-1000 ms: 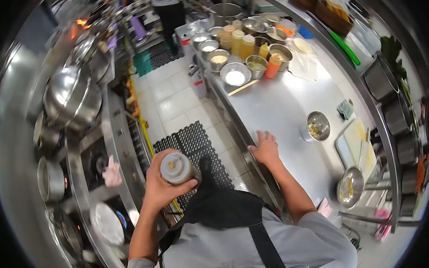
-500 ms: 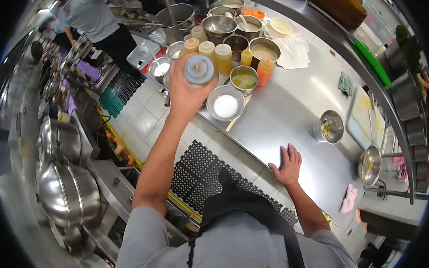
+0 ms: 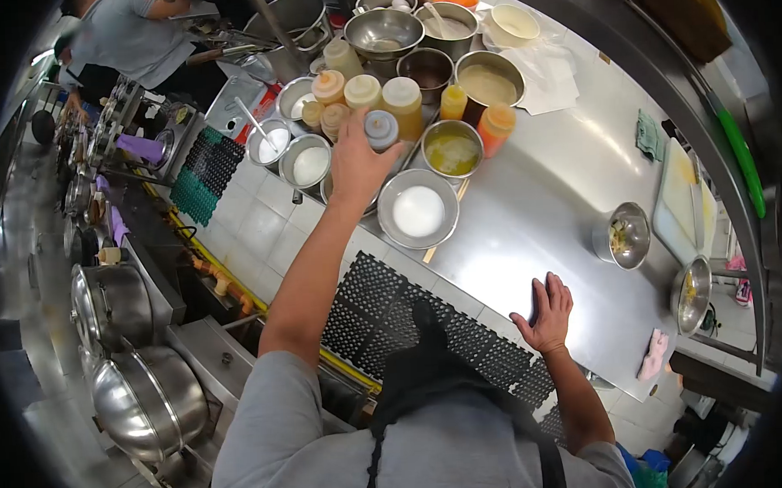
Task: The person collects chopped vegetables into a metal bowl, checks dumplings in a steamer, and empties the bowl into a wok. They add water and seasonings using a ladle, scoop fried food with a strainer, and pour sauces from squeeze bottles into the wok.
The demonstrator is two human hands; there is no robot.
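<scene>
My left hand [image 3: 359,162] is wrapped round a squeeze bottle with a grey-white cap [image 3: 381,129], among the other squeeze bottles [image 3: 401,104] at the counter's far left. Just below it stand a bowl of white powder [image 3: 418,210] and a bowl of yellow-green liquid [image 3: 452,150]. My right hand [image 3: 548,314] lies on the steel counter [image 3: 504,230] near its front edge, fingers spread and holding nothing. Right of it are a small metal bowl with food bits [image 3: 623,236] and a pink cloth [image 3: 653,355].
A co-worker [image 3: 133,37] stands at the upper left. Large metal pots [image 3: 149,403] sit at the lower left. A cutting board [image 3: 684,201] with a knife and a metal pan [image 3: 692,295] are at the right. A steel shelf [image 3: 708,99] runs overhead.
My left hand has carried the bottle from over the stove side across to the bottle group and lowered it there. My right hand stays on the counter. The view has turned and shifted.
</scene>
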